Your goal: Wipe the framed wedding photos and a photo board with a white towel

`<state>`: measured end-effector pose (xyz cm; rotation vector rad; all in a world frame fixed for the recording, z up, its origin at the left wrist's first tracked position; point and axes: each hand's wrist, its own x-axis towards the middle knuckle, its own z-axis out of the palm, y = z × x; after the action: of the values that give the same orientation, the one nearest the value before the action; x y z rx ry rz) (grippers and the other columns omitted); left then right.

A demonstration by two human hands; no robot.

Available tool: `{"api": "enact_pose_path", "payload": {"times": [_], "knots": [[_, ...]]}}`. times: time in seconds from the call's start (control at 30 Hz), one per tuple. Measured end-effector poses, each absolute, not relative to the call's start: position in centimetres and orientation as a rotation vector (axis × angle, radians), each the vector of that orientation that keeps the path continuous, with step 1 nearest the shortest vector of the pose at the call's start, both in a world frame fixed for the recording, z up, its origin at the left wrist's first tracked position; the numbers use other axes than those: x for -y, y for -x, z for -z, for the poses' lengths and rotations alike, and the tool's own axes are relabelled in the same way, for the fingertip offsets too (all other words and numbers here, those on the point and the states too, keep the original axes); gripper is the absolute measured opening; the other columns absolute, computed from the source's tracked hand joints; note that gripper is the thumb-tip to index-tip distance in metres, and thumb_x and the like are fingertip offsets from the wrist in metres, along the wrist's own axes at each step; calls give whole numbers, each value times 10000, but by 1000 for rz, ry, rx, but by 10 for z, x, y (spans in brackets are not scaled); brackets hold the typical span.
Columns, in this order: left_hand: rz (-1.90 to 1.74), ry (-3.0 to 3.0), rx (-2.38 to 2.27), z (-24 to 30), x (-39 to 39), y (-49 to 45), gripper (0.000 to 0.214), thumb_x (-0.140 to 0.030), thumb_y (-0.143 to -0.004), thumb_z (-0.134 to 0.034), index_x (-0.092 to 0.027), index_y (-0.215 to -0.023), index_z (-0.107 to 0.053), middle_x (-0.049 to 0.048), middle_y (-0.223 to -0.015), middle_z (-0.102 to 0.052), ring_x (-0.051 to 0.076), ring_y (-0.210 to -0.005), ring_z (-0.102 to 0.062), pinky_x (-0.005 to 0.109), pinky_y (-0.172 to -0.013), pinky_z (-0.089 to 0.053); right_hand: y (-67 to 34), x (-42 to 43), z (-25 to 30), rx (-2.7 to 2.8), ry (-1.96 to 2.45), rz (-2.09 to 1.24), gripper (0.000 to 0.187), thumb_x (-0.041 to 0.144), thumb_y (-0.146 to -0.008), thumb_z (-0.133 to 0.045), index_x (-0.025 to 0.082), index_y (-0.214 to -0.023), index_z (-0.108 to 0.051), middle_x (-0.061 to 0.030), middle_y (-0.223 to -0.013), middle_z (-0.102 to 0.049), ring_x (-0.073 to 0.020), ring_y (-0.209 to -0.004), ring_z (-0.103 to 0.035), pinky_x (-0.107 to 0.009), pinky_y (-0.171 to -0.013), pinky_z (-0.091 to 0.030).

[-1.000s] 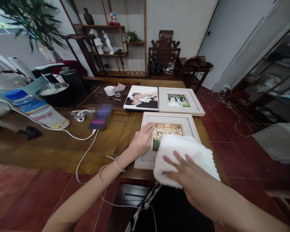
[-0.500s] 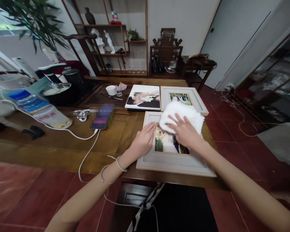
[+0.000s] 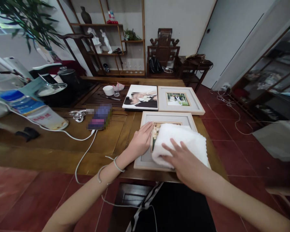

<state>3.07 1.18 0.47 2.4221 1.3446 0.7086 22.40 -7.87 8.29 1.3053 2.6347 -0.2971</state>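
Note:
A light wooden picture frame [image 3: 145, 161] lies flat near the table's front edge, its photo mostly covered by a folded white cloth [image 3: 188, 138]. My right hand [image 3: 181, 161] presses the cloth onto the lower middle of the frame, fingers spread over the fabric. On the frame's left side rests my left hand [image 3: 142, 138], its fingers stretched out flat beside the photo. Behind it are a second framed photo [image 3: 195, 100] and a white-topped photo panel [image 3: 145, 88], side by side.
Left of the frames lies a phone [image 3: 99, 117] with a white charging cable [image 3: 83, 153]. A blue-capped bottle-shaped pack [image 3: 38, 112] and a dark pot [image 3: 69, 77] stand farther left. A white cup [image 3: 108, 90] sits on the tea tray [image 3: 94, 100].
My right hand has slid the cloth toward me, from the frame's upper edge to its lower part. The second frame's photo is now uncovered. My left hand stays on the frame.

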Motion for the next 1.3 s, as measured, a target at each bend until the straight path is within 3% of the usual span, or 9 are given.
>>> {"api": "enact_pose_path", "payload": {"times": [0.23, 0.6, 0.8, 1.0, 1.3], "knots": [[-725, -2444, -1333, -2, -13, -30, 446, -184, -951, -329, -103, -1375, -438, 133, -1457, -431, 232, -1373, -365, 472, -1115, -349, -228, 103, -98, -2687, -1174, 653, 753, -6, -672, -442, 313, -1352, -498, 17, -1539, -283, -316, -1414, -175, -562, -1123, -234], [-764, -2414, -1295, 1, -15, -28, 463, -147, -929, -354, -150, -1389, -409, 127, -1455, -430, 242, -1362, -377, 476, -1098, -368, -235, -15, -59, -2836, -1312, 73, 721, -26, -622, -476, 158, -1315, -546, -78, -1533, -288, -350, -1422, -117, -594, -1122, -149], [-848, -2344, -1317, 3, -15, -30, 414, -140, -928, -352, -144, -1332, -440, 148, -1421, -455, 251, -1342, -396, 496, -1089, -362, -237, -36, -65, -2883, -1151, 22, 679, -36, -639, -449, 176, -1269, -586, -63, -1522, -316, -316, -1431, -90, -599, -1114, -151], [-900, -2273, -1314, -1, -12, -31, 400, -121, -905, -363, -156, -1300, -411, 153, -1344, -506, 271, -1266, -466, 502, -1042, -397, -232, 17, -74, -2842, -1139, 262, 660, -25, -665, -447, 207, -1264, -596, -56, -1514, -338, -328, -1425, -124, -611, -1101, -178], [-868, -2285, -1343, -1, -12, -32, 428, -165, -935, -338, -154, -1359, -391, 148, -1414, -464, 257, -1333, -409, 493, -1089, -355, -238, 85, -112, -2768, -976, 798, 714, -65, -622, -400, 286, -1202, -622, 47, -1497, -372, -200, -1432, -139, -463, -1160, -182]]}}
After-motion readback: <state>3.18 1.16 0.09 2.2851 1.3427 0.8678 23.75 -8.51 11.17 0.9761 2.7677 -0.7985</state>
